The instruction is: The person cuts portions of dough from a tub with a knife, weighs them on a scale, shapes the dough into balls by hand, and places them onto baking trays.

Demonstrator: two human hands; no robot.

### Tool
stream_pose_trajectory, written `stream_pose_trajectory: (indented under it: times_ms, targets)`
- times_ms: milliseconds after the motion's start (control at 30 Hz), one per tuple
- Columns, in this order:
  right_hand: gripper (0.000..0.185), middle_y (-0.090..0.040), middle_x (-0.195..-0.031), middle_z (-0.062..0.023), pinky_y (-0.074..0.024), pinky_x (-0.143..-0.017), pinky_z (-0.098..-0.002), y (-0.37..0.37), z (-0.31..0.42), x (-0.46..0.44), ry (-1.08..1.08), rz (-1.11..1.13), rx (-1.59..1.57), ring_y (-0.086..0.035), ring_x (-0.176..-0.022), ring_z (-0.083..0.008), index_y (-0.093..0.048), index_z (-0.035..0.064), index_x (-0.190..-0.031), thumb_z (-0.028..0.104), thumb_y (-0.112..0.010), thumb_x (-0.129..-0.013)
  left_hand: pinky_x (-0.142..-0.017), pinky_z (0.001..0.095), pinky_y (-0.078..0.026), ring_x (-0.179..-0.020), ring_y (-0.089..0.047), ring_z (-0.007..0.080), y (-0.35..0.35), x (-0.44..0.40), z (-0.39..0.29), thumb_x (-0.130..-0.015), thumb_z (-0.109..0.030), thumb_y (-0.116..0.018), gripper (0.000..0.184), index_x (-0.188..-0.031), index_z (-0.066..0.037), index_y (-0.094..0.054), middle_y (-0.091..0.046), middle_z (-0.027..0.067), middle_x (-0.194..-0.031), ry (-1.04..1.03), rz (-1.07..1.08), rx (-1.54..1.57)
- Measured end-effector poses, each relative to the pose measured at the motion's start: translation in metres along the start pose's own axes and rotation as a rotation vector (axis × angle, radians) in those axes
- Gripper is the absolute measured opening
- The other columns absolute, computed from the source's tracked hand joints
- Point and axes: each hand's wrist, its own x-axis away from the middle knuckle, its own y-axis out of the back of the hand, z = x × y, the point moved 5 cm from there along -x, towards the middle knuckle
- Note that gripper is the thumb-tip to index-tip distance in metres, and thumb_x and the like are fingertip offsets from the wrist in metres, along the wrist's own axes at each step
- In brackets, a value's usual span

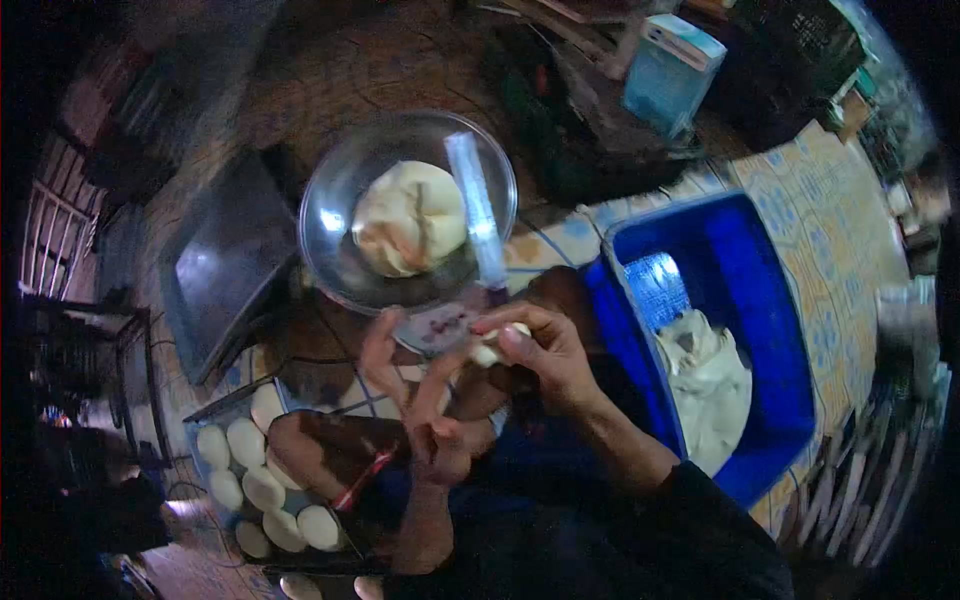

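Between right hand (558, 362) and left hand (432, 425): pale dough piece (486, 355) | right pinching it | left loosely open

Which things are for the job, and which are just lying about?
Probably for the job:
the doughy piece pinched in the right hand
the round bowl and its pale lump
the blue tub and its pale mass
the pale rounds

Probably just lying about:
the light-blue box
the sticks at the right edge

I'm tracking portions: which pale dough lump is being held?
The small lump pinched in the right hand; bigger lumps sit in the round bowl and blue tub.
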Motion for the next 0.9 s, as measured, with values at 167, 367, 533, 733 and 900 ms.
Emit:
stream_pose_trajectory:
  times_ms: [167, 367, 533, 733, 900]
  targets:
    - [0.048, -0.06, -0.081, -0.0038, -0.0451, -0.054, -0.0225, 0.071, 0.0, 0.057, -0.006, -0.272, -0.17, -0.055, -0.065, -0.0077, -0.061, -0.0001, -0.103, 0.046, -0.057, -0.089, -0.089, 0.037, -0.041, -0.094, -0.055, 0.0226, -0.017, 0.043, 0.034, -0.096, -0.043, -0.041, 0.05, -0.107, 0.0, -0.063, -0.062, 0.0145, -0.105, 0.309, -0.03, 0.119]
    - [0.053, -0.058, -0.086, -0.007, -0.0342, -0.043, -0.0169, 0.119, 0.018, 0.127, 0.226, -0.422, 0.054, -0.051, -0.06, -0.0074, -0.059, -0.0005, -0.093, 0.05, -0.067, -0.08, -0.078, 0.0343, -0.047, -0.083, -0.06, 0.0214, -0.021, 0.058, 0.014, -0.092, -0.014, -0.052, 0.021, -0.084, 0.003, -0.06, -0.064, 0.0135, -0.087, 0.371, 0.071, 0.245]
    - [0.021, -0.055, -0.081, -0.0034, -0.0317, -0.043, -0.0179, 0.149, 0.033, 0.166, 0.132, -0.713, 0.17, -0.045, -0.057, -0.0038, -0.059, 0.0004, -0.091, 0.02, -0.066, -0.085, -0.074, 0.0327, -0.046, -0.078, -0.058, 0.0214, -0.018, 0.062, 0.019, -0.09, -0.005, -0.049, 0.018, -0.075, 0.003, -0.055, -0.061, 0.0134, -0.079, 0.305, 0.022, 0.375]
    - [0.037, -0.053, -0.079, 0.0, -0.0321, -0.043, -0.0182, 0.163, 0.038, 0.181, 0.12, -0.792, 0.296, -0.043, -0.057, -0.0025, -0.055, 0.0, -0.115, 0.017, -0.066, -0.085, -0.074, 0.0378, -0.047, -0.076, -0.058, 0.0249, -0.013, 0.058, 0.016, -0.092, -0.007, -0.047, 0.021, -0.073, 0.002, -0.05, -0.056, 0.0146, -0.074, 0.344, -0.068, 0.394]
    - [0.059, -0.055, -0.082, 0.0012, -0.0347, -0.044, -0.0164, 0.172, 0.048, 0.192, 0.113, -0.913, 0.58, -0.045, -0.058, -0.0013, -0.039, 0.0033, -0.138, 0.02, -0.063, -0.087, -0.073, 0.0357, -0.047, -0.074, -0.058, 0.0249, -0.009, 0.06, 0.017, -0.092, -0.01, -0.05, 0.019, -0.078, 0.003, -0.053, -0.058, 0.0161, -0.077, 0.277, -0.092, 0.475]
